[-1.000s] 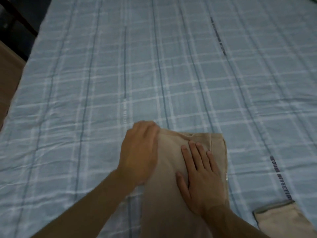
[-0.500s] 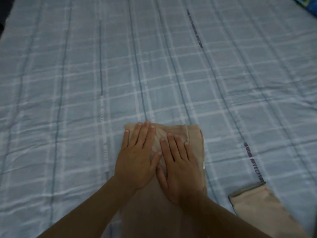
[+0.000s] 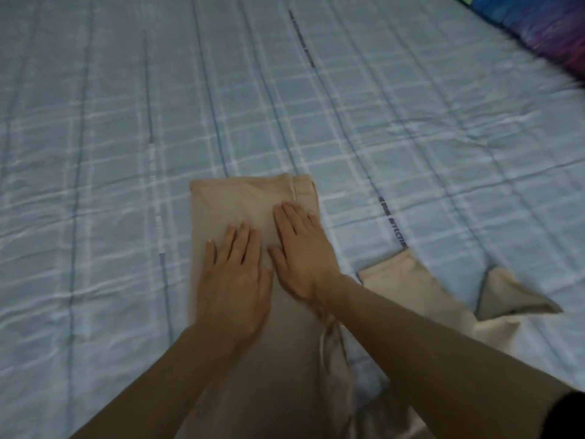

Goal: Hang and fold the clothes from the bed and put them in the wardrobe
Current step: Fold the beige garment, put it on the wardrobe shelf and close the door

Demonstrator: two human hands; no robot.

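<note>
I see the bed (image 3: 348, 122) filling nearly the whole view, covered in a pale blue sheet with a woven check of white and darker blue lines, softly rumpled, with short strips of dark printed lettering running along it. At the bed's far right corner lies a blurred, glossy-looking piece of fabric in deep blue and purple (image 3: 550, 36).

The beige garment (image 3: 240, 198) is smooth and thin with a slight sheen — folded into a long panel that runs from the bed's near edge up toward its middle, its far end squared off with a straight hem. A second part of the same fabric (image 3: 421, 296) spreads out to the right near the near edge, ending in a flat hem and a pointed, turned-up corner.

Both hands lie flat on the folded panel, fingers spread, palms down. My left hand (image 3: 234, 280) sits on the panel's near left part; my right hand (image 3: 300, 248) is just beside it — thumbs nearly touching — reaching a little farther, short of the far hem.
</note>
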